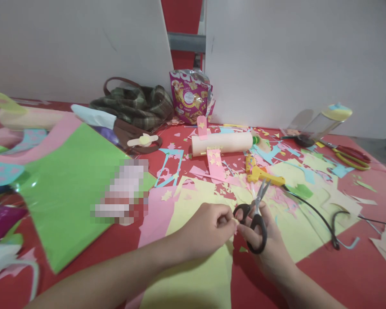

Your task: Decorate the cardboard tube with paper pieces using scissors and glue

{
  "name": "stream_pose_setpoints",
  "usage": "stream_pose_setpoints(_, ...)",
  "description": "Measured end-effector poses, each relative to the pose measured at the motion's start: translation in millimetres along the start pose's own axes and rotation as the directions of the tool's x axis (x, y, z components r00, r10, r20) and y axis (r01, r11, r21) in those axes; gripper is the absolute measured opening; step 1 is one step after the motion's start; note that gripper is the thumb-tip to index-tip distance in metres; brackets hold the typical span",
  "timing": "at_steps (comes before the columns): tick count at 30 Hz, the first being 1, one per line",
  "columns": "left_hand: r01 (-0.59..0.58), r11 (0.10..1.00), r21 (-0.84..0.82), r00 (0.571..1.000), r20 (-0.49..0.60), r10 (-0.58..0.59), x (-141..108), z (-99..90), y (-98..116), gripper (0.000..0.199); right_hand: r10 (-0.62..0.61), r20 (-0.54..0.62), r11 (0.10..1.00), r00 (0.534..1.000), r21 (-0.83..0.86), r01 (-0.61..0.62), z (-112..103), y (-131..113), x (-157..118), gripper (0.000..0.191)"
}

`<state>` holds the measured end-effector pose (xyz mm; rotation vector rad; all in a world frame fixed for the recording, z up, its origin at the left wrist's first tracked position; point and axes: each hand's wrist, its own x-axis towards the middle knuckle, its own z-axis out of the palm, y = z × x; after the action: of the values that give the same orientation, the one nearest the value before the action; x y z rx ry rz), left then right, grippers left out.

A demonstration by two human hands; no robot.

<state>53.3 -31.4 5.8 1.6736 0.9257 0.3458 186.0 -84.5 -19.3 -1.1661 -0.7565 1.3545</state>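
Note:
My left hand [209,227] is closed in a pinch on a small scrap of pale yellow paper [235,222]. Black-handled scissors [257,210] rest in my right hand [270,240], their blades pointing up and slightly parted. The thumb and fingertips of that hand meet my left fingertips at the scrap. Under both hands lies a large yellow paper sheet [193,279], partly over a pink sheet [154,214]. Beyond them lies a cream paper tube [228,143] with pink fins bearing yellow stars. A yellow glue gun [260,175] lies just behind the scissors.
A green sheet [73,193] covers the left side. Purple snack bag [191,96] and plaid bag [135,105] stand at the back. On the right are a clear bottle [323,124], red-and-yellow-handled pliers [350,156] and a black cable [315,210]. Paper scraps litter the red table [334,279].

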Motion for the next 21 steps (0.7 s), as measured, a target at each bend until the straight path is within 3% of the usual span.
stream_pose_setpoints(5, -0.02, 0.999, 0.037, 0.999, -0.038, 0.021, 0.2, -0.2, -1.1, 0.019, 0.022, 0.023, 0.999, 0.999, -0.036, -0.022, 2.1, -2.6, -1.7, 0.034)
stream_pose_setpoints(14, -0.025, 1.0, -0.016, 0.988, -0.152, 0.022, 2.1, -2.0, -0.7, 0.018, -0.018, -0.046, 1.0, 0.999, -0.02, 0.017, 0.4, -0.7, -2.3, 0.03)
stream_pose_setpoints(21, -0.059, 0.998, 0.019, 0.998, -0.011, 0.059, 1.6, 3.3, -4.2, 0.026, -0.023, -0.042, 0.999, 0.999, -0.032, 0.022, 1.1, -3.0, -2.5, 0.028)
